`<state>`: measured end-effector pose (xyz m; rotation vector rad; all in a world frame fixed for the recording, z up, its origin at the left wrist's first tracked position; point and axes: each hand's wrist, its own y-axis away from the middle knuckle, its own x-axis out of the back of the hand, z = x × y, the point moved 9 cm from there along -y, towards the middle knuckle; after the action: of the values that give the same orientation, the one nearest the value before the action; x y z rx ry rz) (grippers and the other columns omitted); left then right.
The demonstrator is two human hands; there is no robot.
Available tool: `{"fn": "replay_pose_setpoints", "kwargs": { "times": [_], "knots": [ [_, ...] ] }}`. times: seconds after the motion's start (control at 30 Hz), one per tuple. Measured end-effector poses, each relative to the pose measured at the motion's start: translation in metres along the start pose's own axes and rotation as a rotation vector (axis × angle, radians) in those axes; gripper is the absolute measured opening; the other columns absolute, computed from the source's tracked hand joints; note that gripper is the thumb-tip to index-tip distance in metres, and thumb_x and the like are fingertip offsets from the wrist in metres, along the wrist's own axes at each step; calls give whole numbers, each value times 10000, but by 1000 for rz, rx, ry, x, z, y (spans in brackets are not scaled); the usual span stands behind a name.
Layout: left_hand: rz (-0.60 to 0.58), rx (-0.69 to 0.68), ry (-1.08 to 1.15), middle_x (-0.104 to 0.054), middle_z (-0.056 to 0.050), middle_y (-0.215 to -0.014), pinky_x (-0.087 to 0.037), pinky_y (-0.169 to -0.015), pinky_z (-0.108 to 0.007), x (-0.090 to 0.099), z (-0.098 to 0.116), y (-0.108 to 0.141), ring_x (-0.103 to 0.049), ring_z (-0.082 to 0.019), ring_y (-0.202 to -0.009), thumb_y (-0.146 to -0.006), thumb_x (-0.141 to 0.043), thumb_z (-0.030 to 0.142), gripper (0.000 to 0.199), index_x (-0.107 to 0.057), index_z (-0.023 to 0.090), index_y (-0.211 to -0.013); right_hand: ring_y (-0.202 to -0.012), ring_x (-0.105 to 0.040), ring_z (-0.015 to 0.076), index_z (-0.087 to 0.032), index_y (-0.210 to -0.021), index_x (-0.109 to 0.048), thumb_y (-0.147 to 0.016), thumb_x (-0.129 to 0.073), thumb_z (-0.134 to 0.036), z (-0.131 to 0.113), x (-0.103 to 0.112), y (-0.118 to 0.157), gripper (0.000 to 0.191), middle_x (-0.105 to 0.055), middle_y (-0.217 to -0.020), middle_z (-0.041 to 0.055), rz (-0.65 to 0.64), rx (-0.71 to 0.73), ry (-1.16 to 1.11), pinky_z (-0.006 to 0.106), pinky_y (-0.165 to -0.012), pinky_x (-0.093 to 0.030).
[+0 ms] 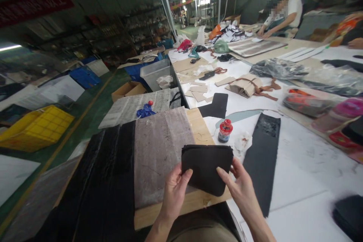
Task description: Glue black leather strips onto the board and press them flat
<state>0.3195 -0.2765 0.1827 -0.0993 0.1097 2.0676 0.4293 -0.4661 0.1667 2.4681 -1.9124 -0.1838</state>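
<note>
Between my two hands a black flat piece with rounded corners [208, 168], perhaps leather, is held up over the edge of a wooden board [159, 208]. My left hand [176, 189] pinches its left side, thumb on the near face. On the right side my right hand [239, 183] grips it the same way, fingers behind. The far edge of the piece looks layered. Just beyond it stands a small bottle with a red top [225, 131]. A crumpled white tissue [243, 143] lies beside the bottle, and a long black strip [263, 159] stretches to the right of my right hand.
A stained grey-brown sheet [161, 151] covers the board, with black material [107, 181] draped at its left. Black cut pieces [217, 106] and a tied beige bundle [245, 85] lie farther along the white table. A co-worker [283, 15] sits at the far right. A yellow bin [36, 126] stands left.
</note>
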Motion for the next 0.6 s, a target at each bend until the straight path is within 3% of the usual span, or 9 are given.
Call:
{"fn": "replay_pose_setpoints", "kwargs": {
  "times": [0.13,0.33,0.6],
  "knots": [
    [14,92,101,-706,-81,-1324,-494,-1083,-346,-5,-6,5,-647,-254,-1236,-980,-650,385,378,-673,232,-1324,-898,-728,297,-180,-1024,-761,-800,-737,-628,24,-33,17,501,-789,-982,104,-224,-202,-71,392,-810,-610],
    [67,150,121,-699,-84,-1333,-497,-1067,-346,-2,-13,11,-629,-257,-1254,-980,-651,407,396,-664,232,-1335,-904,-736,293,-182,-1066,-773,-823,-745,-582,18,-45,24,469,-791,-1011,95,-187,-206,-194,407,-889,-601],
    [131,161,104,-708,-88,-1312,-457,-1116,-371,2,-16,12,-647,-250,-1220,-948,-686,445,430,-674,228,-1320,-921,-744,294,-191,-1116,-763,-838,-742,-558,25,-47,21,462,-788,-1053,99,-221,-233,-215,440,-948,-586]
  ]
}}
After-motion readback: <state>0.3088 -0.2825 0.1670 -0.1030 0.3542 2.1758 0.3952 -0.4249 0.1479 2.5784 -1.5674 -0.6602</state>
